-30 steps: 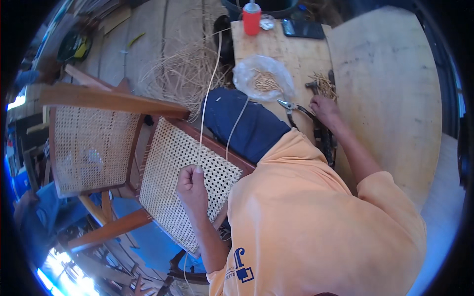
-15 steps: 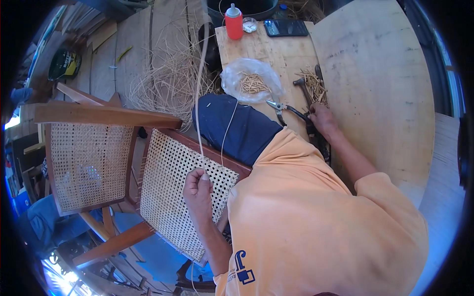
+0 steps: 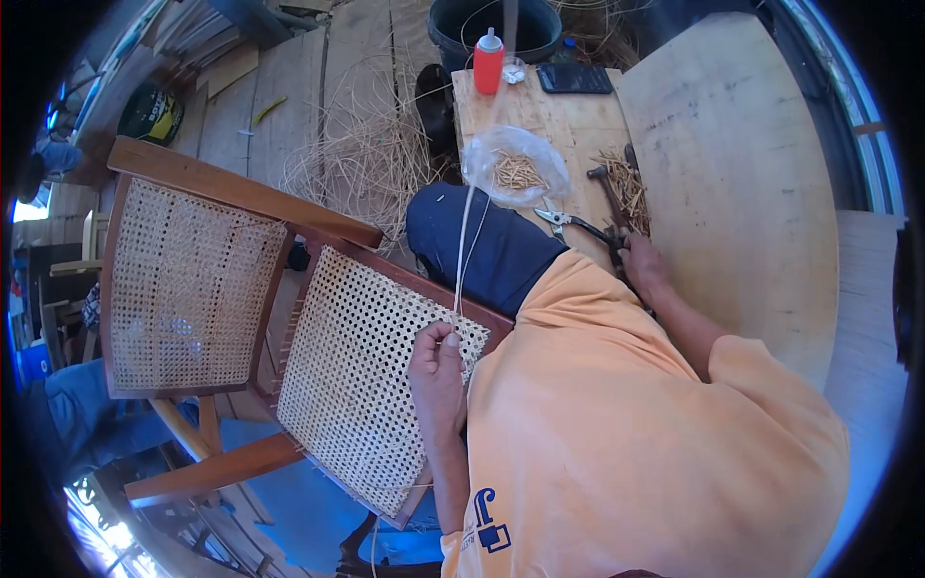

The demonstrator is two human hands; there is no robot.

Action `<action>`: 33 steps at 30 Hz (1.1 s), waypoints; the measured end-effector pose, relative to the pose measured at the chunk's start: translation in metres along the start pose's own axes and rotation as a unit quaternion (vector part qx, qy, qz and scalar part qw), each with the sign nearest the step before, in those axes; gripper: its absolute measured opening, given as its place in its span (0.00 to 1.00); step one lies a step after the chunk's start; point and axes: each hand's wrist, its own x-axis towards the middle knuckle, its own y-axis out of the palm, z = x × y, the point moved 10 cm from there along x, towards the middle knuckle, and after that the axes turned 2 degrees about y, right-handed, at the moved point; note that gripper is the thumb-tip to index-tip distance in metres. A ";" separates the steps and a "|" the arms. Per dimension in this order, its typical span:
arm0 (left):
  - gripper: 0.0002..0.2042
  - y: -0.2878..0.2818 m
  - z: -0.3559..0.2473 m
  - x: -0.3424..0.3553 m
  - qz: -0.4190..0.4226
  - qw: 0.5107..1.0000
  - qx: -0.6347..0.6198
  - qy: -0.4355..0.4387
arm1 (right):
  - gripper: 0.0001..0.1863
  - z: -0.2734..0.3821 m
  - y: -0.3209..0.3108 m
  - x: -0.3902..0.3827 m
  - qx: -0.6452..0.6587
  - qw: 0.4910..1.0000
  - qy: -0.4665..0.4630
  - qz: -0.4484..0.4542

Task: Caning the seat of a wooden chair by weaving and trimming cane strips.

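My left hand (image 3: pixel 438 371) pinches a pale cane strand (image 3: pixel 465 241) between thumb and fingers, above the near right corner of a woven cane seat (image 3: pixel 361 371). The strand rises away from me over my dark-clad knee. The seat belongs to a brown wooden chair, with its cane backrest (image 3: pixel 183 289) to the left. On the right, my right hand (image 3: pixel 644 268) closes at the black handle ends of a pair of pliers (image 3: pixel 568 220); its fingertips are partly hidden. Just beyond that hand lies a hammer (image 3: pixel 607 188), next to a pile of thin wooden pegs (image 3: pixel 631 197).
A wooden board holds a clear bag (image 3: pixel 477 173) of short pegs, a red squeeze bottle (image 3: pixel 488 67) and a phone (image 3: pixel 574 79). Loose cane (image 3: pixel 352 169) tangles on the plank floor beside a black bucket (image 3: pixel 445 29). Another person's jeans-clad leg (image 3: pixel 92 414) shows at far left.
The view has shifted, carrying the scene rightward. My left hand still pinches the strand, which now hangs straighter. My right hand has come slightly nearer to me along the tools.
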 end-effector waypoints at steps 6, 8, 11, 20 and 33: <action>0.06 0.002 0.025 -0.001 0.026 0.998 -0.036 -0.044 | 0.14 -0.064 0.050 -0.006 0.146 0.984 0.093 0.039; 0.05 0.002 0.028 -0.001 0.030 0.995 -0.069 -0.060 | 0.13 -0.077 0.074 -0.007 0.271 0.946 0.139 0.110; 0.05 -0.003 0.022 0.006 0.025 0.997 -0.067 -0.016 | 0.12 -0.051 0.042 -0.014 0.059 0.996 0.064 0.011; 0.06 -0.003 0.022 0.006 0.023 1.000 -0.001 0.019 | 0.13 0.033 0.027 -0.029 -0.007 0.999 0.049 0.021; 0.06 0.019 -0.005 0.006 0.066 0.996 -0.012 0.051 | 0.14 0.138 0.008 -0.054 -0.056 0.984 -0.121 0.116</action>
